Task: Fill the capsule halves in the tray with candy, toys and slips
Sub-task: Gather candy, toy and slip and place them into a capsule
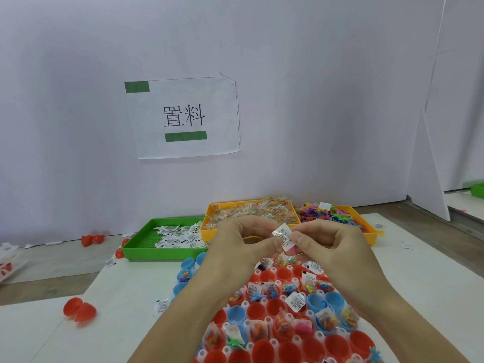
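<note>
The left hand (246,242) and the right hand (332,244) are together pinching one printed slip (284,235) between thumbs and forefingers, holding it above the capsule tray (296,339), whose red and blue halves are lying just below both wrists, partly filled

A single head-worn view is given, aimed forward and slightly down over the worktop (125,297); the near capsule tray (275,344) is seen close, the far wall (78,100) faced squarely.
</note>
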